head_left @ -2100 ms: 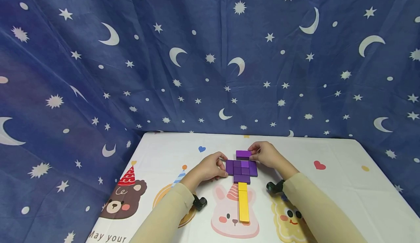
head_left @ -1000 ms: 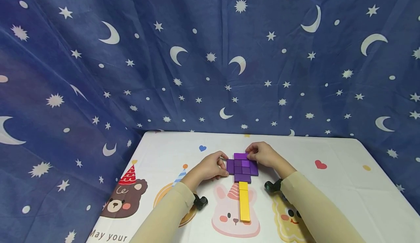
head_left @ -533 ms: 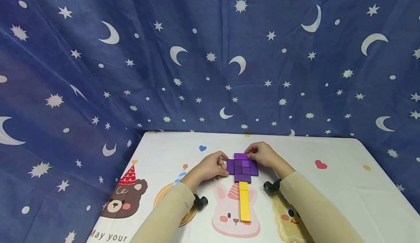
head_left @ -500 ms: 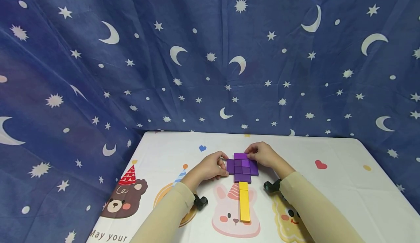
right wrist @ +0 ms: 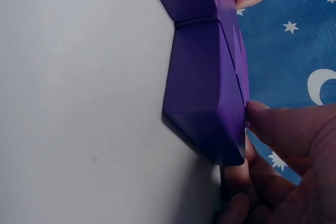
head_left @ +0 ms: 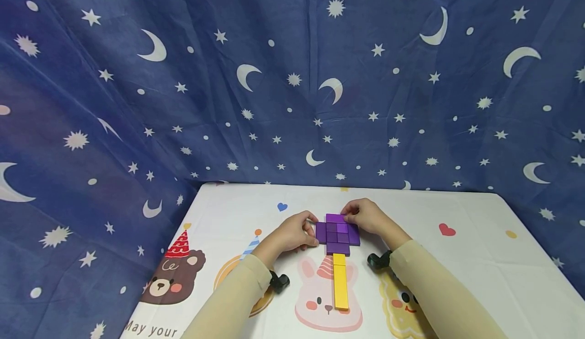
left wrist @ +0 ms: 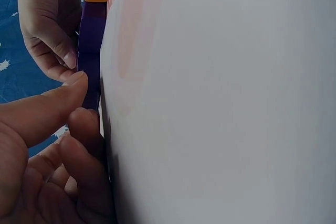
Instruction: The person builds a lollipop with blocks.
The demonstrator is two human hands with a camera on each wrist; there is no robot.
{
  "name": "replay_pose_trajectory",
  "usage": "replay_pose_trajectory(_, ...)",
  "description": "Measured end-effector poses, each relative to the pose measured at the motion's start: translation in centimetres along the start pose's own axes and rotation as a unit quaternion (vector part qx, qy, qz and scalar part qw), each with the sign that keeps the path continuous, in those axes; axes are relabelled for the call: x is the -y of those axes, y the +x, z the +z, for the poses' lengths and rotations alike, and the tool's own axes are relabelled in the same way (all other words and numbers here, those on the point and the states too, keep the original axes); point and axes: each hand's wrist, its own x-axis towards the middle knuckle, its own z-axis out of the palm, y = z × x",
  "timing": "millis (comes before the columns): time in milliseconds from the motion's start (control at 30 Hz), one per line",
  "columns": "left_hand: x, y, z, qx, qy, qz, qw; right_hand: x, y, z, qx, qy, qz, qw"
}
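Note:
Several flat purple blocks [head_left: 338,248] lie together as a cross on the table, with small squares in the middle. Its top block [head_left: 335,218] is brighter purple and lies against the middle squares; my right hand [head_left: 367,215] pinches its right end between thumb and fingers. At the cross's left side, my left hand [head_left: 292,231] holds the left purple block [head_left: 321,233], thumb at the near end and a finger at the far end. Below the cross runs a stem of two yellow blocks [head_left: 340,288]. A purple block [right wrist: 194,72] fills the middle of the right wrist view.
The white tablecloth [head_left: 484,257] carries printed pictures: a bear [head_left: 171,280], a rabbit [head_left: 308,318] under the yellow blocks, and hearts. Behind the table hangs a blue curtain [head_left: 274,100] with moons and stars. Black wrist cameras [head_left: 280,281] sit at both cuffs.
Over two seconds, my right hand has moved the bright purple block slightly left and towards me, down against the cross. The left hand keeps its place. Both hands are nearly still over the last second.

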Motion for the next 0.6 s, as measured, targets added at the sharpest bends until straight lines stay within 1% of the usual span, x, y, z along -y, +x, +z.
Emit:
replay_pose_trajectory(433, 0.05, -0.01, 0.05, -0.001, -0.003, 0.003, 1.0000, 0.07, -0.02, -0.04, 0.002, -0.002, 0.002, 1.0000)
replay_pose_trajectory(600, 0.12, 0.00, 0.02, 0.001, -0.009, -0.002, 1.0000, 0.05, -0.03, -0.13, 0.002, 0.008, 0.010, 0.9999)
